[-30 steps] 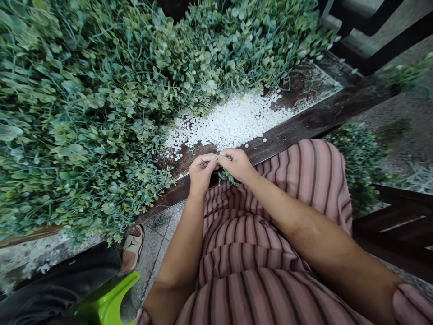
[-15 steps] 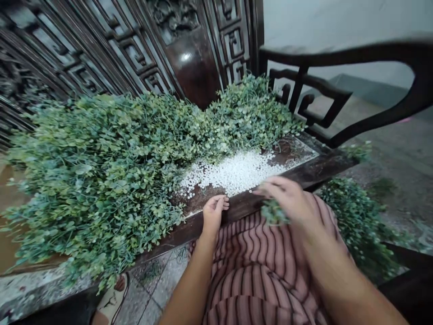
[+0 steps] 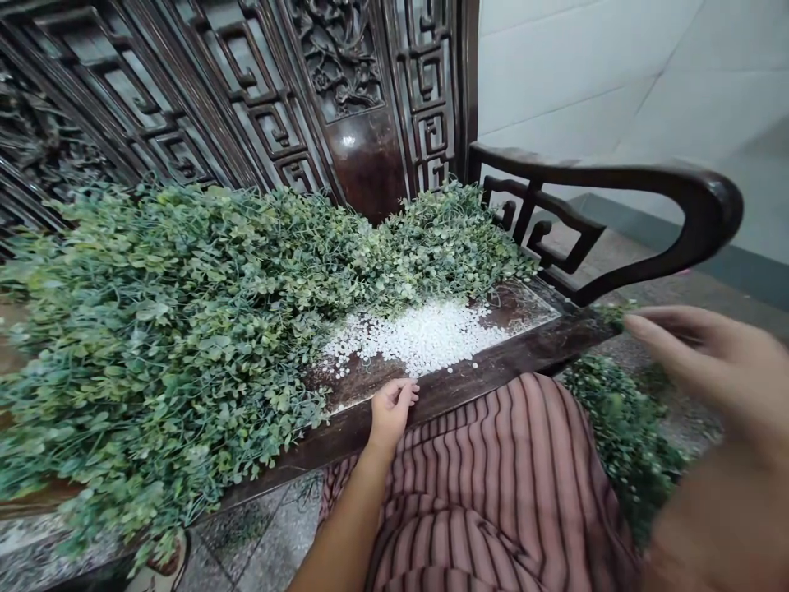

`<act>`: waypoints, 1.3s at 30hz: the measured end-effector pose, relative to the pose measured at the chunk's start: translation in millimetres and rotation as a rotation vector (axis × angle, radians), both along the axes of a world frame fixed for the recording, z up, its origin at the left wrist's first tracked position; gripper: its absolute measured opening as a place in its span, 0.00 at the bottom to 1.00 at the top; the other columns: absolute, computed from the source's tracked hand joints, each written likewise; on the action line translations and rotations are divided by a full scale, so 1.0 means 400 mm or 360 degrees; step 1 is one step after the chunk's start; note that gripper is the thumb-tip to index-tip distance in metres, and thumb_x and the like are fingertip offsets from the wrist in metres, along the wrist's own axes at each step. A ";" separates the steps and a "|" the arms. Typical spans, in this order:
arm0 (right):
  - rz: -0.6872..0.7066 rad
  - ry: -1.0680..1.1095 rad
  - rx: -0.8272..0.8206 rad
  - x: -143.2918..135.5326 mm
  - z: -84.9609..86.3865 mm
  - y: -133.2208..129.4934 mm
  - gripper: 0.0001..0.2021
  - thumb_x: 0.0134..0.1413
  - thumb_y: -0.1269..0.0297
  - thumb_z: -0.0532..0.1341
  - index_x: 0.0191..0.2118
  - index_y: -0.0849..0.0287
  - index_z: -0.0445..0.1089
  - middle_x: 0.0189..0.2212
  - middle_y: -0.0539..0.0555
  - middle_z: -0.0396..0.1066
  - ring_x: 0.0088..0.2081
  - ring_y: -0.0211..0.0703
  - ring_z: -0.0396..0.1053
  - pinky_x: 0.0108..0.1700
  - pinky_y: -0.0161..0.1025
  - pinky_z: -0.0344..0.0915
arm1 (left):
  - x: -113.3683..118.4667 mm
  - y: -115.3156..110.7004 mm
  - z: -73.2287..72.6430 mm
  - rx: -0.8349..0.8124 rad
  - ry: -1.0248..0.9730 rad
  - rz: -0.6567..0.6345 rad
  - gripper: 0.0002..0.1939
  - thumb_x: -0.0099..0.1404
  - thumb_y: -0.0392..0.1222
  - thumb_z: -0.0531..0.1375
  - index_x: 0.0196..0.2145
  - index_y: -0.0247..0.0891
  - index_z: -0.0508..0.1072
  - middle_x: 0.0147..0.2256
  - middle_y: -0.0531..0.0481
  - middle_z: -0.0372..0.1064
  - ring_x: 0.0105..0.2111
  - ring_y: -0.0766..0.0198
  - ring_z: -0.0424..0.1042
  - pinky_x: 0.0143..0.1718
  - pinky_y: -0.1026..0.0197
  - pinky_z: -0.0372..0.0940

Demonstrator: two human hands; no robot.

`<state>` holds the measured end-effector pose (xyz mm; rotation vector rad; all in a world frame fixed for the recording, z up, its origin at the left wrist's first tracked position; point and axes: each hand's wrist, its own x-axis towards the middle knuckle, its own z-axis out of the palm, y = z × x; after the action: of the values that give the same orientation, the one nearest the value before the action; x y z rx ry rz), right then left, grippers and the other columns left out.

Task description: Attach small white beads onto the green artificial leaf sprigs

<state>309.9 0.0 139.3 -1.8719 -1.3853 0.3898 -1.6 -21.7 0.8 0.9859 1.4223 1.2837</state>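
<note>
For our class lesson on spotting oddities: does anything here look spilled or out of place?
Yes. Many small white pieces lie loose across the wooden seat, in front of the green foliage; strewn unevenly with no container around them, they resemble a spill.

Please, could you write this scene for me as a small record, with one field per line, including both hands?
furniture: dark brown carved wooden bench
on bench: large pile of green leafy sprigs; small white pieces scattered in front of the pile
beside bench, right: second green leafy heap
left hand: fingers curled, at front edge; contents unclear
right hand: held out to the right, partly blurred; contents unclear
lap: pink dark-striped cloth
</note>
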 end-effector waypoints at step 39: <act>0.0595 0.1744 0.0244 -0.449 -0.122 0.262 0.22 0.22 0.64 0.69 0.33 0.58 0.66 0.31 0.52 0.68 0.35 0.42 0.67 0.45 0.50 0.66 | 0.002 -0.004 -0.010 0.0361 0.0682 -0.0092 0.10 0.56 0.35 0.53 0.25 0.39 0.74 0.25 0.48 0.72 0.27 0.63 0.70 0.34 0.61 0.65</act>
<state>130.2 104.8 90.6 -0.9403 -0.9099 1.2268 -0.9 -23.3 -3.2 1.5146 1.5723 1.2581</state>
